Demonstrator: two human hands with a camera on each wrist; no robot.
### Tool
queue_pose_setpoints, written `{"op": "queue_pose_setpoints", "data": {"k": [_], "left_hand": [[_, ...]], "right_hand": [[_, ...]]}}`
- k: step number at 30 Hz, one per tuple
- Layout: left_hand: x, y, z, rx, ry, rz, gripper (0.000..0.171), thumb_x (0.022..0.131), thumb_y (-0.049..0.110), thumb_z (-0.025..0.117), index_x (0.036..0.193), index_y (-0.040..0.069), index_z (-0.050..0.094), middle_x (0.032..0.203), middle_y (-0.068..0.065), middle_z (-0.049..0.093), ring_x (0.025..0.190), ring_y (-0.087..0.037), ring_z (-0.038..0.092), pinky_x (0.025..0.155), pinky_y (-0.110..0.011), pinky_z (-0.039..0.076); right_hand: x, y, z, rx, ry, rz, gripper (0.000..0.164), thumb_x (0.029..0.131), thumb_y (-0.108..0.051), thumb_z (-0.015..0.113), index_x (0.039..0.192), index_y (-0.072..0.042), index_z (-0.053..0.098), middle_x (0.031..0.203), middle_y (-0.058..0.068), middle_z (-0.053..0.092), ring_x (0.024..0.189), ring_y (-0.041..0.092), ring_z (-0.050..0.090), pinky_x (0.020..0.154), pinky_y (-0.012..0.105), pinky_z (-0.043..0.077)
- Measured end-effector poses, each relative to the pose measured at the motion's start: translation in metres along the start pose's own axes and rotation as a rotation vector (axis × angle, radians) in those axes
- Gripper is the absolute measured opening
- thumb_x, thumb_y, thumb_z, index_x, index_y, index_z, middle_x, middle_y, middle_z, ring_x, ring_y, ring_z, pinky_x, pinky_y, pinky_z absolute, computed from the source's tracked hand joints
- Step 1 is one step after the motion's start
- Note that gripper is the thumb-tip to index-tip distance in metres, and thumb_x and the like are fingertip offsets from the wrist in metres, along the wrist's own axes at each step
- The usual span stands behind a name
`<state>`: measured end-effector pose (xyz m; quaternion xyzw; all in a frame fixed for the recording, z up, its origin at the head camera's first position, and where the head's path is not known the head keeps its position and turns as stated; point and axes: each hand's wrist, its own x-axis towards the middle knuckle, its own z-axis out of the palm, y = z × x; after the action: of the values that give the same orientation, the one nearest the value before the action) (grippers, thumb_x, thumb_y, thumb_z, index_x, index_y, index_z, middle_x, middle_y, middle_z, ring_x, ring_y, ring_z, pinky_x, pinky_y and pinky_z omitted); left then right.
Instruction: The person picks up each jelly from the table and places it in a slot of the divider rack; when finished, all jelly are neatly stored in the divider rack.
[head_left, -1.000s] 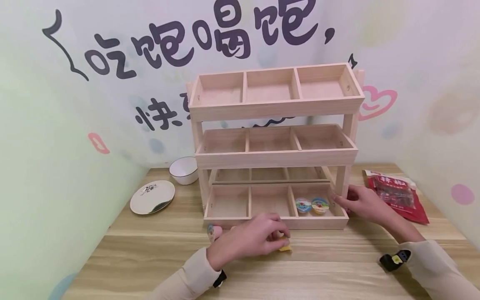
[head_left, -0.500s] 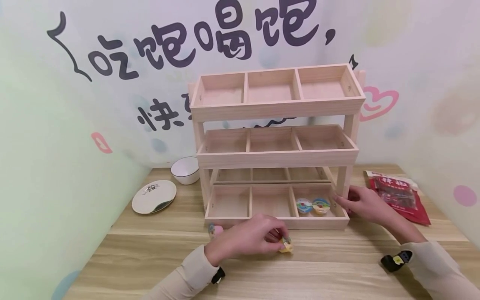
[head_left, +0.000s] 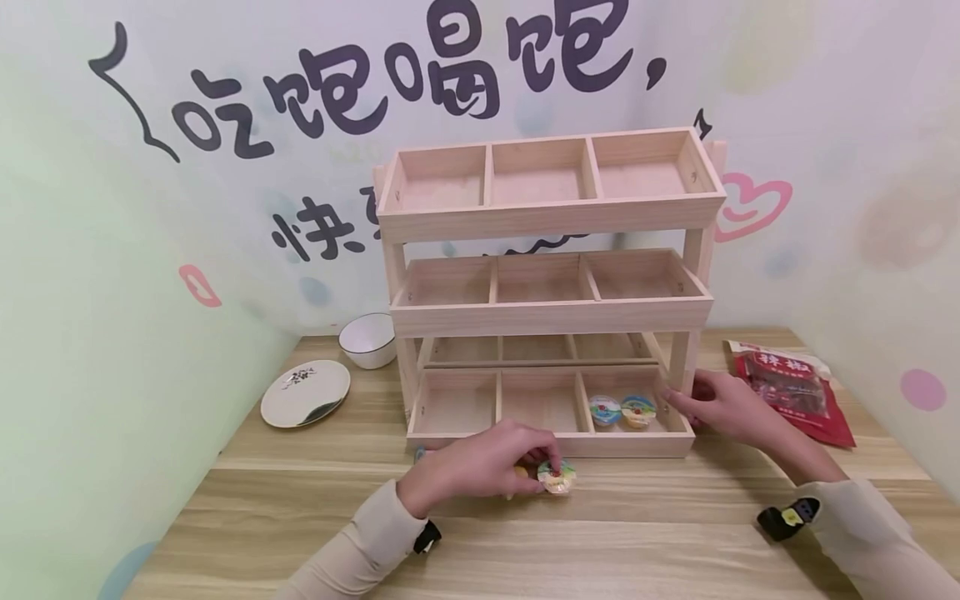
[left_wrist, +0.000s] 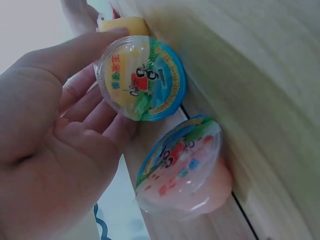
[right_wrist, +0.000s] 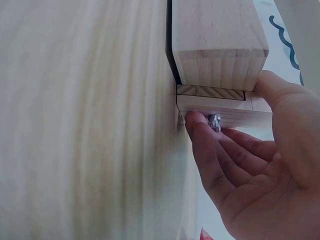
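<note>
In front of the rack (head_left: 551, 318), the left hand (head_left: 483, 458) pinches a yellow cup (head_left: 557, 481); the right hand (head_left: 726, 407) grips the rack. Bumping the pink cup (left_wrist: 182, 177) (it's tipped) might roll it away.

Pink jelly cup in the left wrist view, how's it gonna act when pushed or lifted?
If pushed, the pink jelly cup may well roll: it looks tipped on its side, with a round lid. It's probably light, being small beside the left hand. That lid is shiny, so it could be slippery.
</note>
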<state>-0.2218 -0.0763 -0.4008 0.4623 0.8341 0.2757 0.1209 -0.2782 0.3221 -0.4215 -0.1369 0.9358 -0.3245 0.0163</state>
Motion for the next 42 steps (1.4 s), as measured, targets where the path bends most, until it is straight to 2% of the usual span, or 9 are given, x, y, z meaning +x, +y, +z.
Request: {"op": "queue_pose_setpoints", "data": {"k": [6,9,12,17,23,27,34,37,42], "left_hand": [[-0.001,0.001,-0.002,0.046,-0.038,-0.018,0.045,0.095,0.016,0.085,0.135,0.006,0.067,0.128,-0.004,0.076,0.116,-0.004,0.070,0.104,-0.019,0.056],[0.000,0.002,-0.001,0.071,-0.035,-0.015,0.050,0.098,0.026,0.082,0.140,0.005,0.065,0.131,-0.004,0.076,0.117,-0.003,0.070,0.104,-0.019,0.055],[0.001,0.003,0.001,0.107,-0.023,-0.008,0.048,0.101,0.032,0.080,0.139,0.007,0.067,0.128,-0.001,0.076,0.110,0.000,0.069,0.100,-0.016,0.055],[0.002,0.005,0.003,0.155,-0.015,0.011,0.040,0.101,0.030,0.079,0.136,0.010,0.073,0.125,0.001,0.077,0.102,0.001,0.066,0.095,-0.015,0.054],[0.003,0.006,0.005,0.139,0.008,-0.016,0.041,0.098,0.029,0.083,0.133,0.010,0.075,0.121,0.001,0.079,0.099,0.001,0.066,0.093,-0.015,0.054],[0.003,0.007,0.007,0.148,0.026,-0.029,0.039,0.097,0.030,0.084,0.130,0.010,0.076,0.118,0.002,0.079,0.096,0.001,0.065,0.090,-0.011,0.052],[0.004,0.010,0.008,0.246,0.082,0.046,0.035,0.096,0.027,0.080,0.127,0.011,0.076,0.114,0.004,0.077,0.097,0.000,0.065,0.088,-0.006,0.047],[0.005,0.011,0.005,0.245,0.117,0.059,0.037,0.095,0.026,0.078,0.129,0.012,0.074,0.118,0.004,0.076,0.100,0.001,0.064,0.089,-0.006,0.047],[0.007,0.011,-0.011,0.215,0.160,0.067,0.037,0.093,0.020,0.078,0.129,0.012,0.072,0.111,0.005,0.074,0.092,0.000,0.063,0.078,-0.006,0.050]], "right_hand": [[0.000,-0.001,0.000,0.004,-0.001,-0.007,0.061,0.106,-0.044,0.069,0.142,0.005,0.062,0.116,0.017,0.078,0.097,0.022,0.068,0.072,0.031,0.057],[0.000,-0.001,0.000,0.004,0.001,-0.010,0.061,0.106,-0.043,0.069,0.143,0.005,0.061,0.118,0.019,0.078,0.099,0.023,0.069,0.073,0.032,0.058],[-0.001,-0.001,0.000,0.002,0.004,-0.011,0.060,0.106,-0.043,0.069,0.142,0.005,0.062,0.118,0.019,0.078,0.099,0.023,0.069,0.073,0.032,0.057],[-0.001,-0.001,0.000,0.005,0.002,-0.009,0.060,0.106,-0.043,0.068,0.142,0.005,0.062,0.117,0.019,0.078,0.098,0.023,0.069,0.072,0.032,0.057],[-0.001,-0.002,0.000,0.007,-0.004,-0.004,0.061,0.107,-0.043,0.068,0.143,0.005,0.061,0.119,0.019,0.077,0.099,0.023,0.069,0.073,0.032,0.057],[-0.002,-0.001,0.000,0.004,-0.004,-0.004,0.061,0.107,-0.044,0.068,0.144,0.005,0.060,0.119,0.019,0.077,0.100,0.023,0.069,0.073,0.032,0.057],[-0.002,-0.001,-0.001,0.014,-0.011,-0.001,0.064,0.107,-0.045,0.067,0.146,0.005,0.058,0.123,0.021,0.076,0.102,0.025,0.070,0.075,0.033,0.058],[-0.002,-0.001,-0.001,0.019,-0.011,0.000,0.063,0.107,-0.043,0.068,0.146,0.006,0.058,0.122,0.022,0.076,0.102,0.025,0.070,0.074,0.032,0.058],[-0.001,0.000,-0.001,0.022,-0.004,-0.007,0.062,0.107,-0.042,0.068,0.145,0.006,0.059,0.121,0.021,0.077,0.100,0.024,0.069,0.072,0.031,0.058]]}}
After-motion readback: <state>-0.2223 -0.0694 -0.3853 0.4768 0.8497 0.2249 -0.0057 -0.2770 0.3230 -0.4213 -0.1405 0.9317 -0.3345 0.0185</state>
